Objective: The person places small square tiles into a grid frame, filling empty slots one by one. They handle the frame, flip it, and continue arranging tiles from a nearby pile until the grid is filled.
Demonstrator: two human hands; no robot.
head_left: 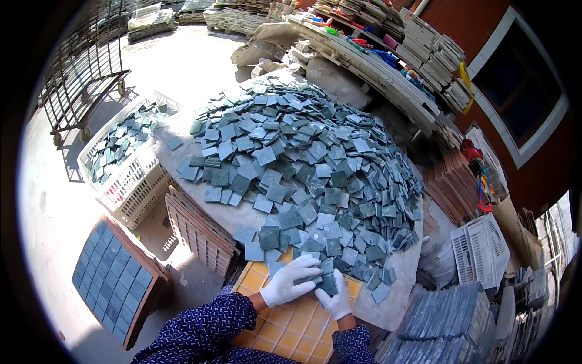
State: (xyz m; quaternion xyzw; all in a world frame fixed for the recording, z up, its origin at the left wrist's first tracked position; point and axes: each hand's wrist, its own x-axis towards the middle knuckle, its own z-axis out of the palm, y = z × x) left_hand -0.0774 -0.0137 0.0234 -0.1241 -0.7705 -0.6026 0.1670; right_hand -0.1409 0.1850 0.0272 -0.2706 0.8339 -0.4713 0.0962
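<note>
My left hand (290,281), in a white glove, reaches over the far part of a yellow grid tray (284,333). Its fingers are stretched out and slightly apart, close to the tiles by my other hand. My right hand (337,298), gloved in white too, grips a small dark square stone tile (328,283) between thumb and fingers. Whether more tiles lie under that one I cannot tell. A loose tile (276,267) lies at the tray's far edge. Beyond it spreads a large heap of grey-green square tiles (303,158).
At left stand a white crate (130,197) of tiles, a stack of reddish trays (197,227) and a stack topped with a tile-filled tray (112,273). Tile-filled stacks (445,315) and a white basket (479,249) are at right. A wheeled metal cart (82,91) stands far left.
</note>
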